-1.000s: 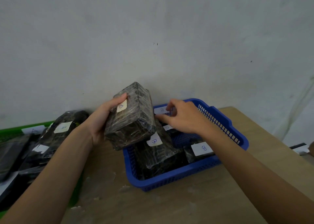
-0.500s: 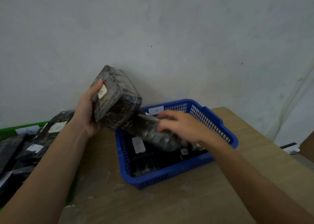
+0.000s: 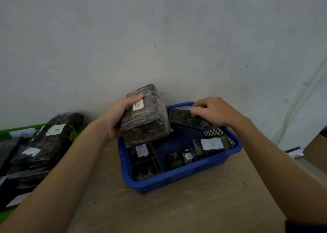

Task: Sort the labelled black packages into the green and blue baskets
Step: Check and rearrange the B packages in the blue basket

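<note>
So both hands are busy over the blue basket (image 3: 177,178) here. The left hand (image 3: 116,119) grips a blocky black package (image 3: 144,121) from its side, thumb lying across the top right next to the white "B" label (image 3: 138,105), and holds it tilted just above the basket's near-left corner. The right hand (image 3: 214,111) has its fingers curled over a flatter black package (image 3: 191,120), which hangs across the far rim. More B packages already lie in the basket, like the one by the right wall (image 3: 211,143), while the A-labelled packages (image 3: 54,135) are heaped in the green basket (image 3: 5,131) off to the left on the tabletop (image 3: 177,211). My guess is the block is fairly solid and has some weight, since it keeps its square shape in a one-handed hold. That shiny wrap looks slick though, so I'd grab it across the short sides with a full palm rather than fingertips. The flat one seems lighter, and pinching it along an edge looks fine. Both probably just get lowered in.
</note>
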Demonstrator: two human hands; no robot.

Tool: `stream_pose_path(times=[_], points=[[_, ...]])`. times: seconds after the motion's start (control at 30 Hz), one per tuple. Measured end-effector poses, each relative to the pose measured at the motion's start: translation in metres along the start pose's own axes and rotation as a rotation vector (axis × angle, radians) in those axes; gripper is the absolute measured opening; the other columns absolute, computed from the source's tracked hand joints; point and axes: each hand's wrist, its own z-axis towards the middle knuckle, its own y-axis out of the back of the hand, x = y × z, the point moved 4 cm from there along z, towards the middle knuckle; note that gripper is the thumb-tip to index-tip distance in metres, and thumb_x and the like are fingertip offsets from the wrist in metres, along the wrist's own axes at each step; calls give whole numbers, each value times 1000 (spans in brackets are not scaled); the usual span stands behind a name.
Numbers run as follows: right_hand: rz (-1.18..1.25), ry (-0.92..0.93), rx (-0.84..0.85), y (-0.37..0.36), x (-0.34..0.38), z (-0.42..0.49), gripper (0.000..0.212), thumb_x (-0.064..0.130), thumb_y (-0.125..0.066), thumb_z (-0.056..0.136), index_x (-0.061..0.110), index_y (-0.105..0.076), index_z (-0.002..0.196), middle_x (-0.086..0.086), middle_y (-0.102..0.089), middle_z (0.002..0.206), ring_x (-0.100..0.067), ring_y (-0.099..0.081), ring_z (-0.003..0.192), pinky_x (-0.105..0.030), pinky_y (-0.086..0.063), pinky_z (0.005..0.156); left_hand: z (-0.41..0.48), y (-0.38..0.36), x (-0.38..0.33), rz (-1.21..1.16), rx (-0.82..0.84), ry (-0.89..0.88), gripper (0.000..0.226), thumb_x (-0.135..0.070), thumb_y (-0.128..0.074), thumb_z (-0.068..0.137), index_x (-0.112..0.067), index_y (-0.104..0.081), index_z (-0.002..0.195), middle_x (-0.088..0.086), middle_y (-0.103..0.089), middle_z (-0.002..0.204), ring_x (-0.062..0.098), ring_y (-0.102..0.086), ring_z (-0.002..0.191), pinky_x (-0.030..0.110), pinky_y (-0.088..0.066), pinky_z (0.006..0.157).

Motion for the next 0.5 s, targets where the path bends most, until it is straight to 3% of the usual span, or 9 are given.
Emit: stream_pose_path(times=[0.2,0.3,0.4,0.43,0.5], points=[[-168,24,123,-18,-2,15,80,76,-54,61,32,-65,126,-2,-64,122,-24,-61,101,-43,-55,89,7,1,12,-39,15,30,42,-45,-74,79,-12,-73,105,11,-80,100,23,-77,76,34,-61,74],[-225,22,146,-37,-13,19,75,72,-65,75,25,-56,132,-5,-62,128,-25,-59,103,-39,-52,85,8,3,10,-12,15,49,39,-45,-73,82,-11,-73,101,9,-80,92,22,-77,71,31,-62,64],[-402,58,132,-49,-20,13,94,88,-53,77,22,-50,144,-7,-54,145,-28,-53,126,-43,-48,98,8,3,9,17,13,74,33,-42,-70,89,-10,-73,95,8,-79,83,21,-76,63,28,-60,52],[-462,111,55,-47,-18,8,93,91,-46,78,23,-54,141,-6,-53,144,-28,-50,130,-45,-47,101,8,2,9,27,11,80,33,-42,-70,90,-10,-73,95,8,-79,82,20,-76,62,27,-59,51],[-400,251,-132,-36,-11,-7,65,81,-51,84,25,-65,115,0,-62,118,-20,-56,112,-37,-48,89,9,1,10,71,19,93,32,-41,-70,90,-9,-73,95,8,-80,83,20,-76,63,27,-59,52]])
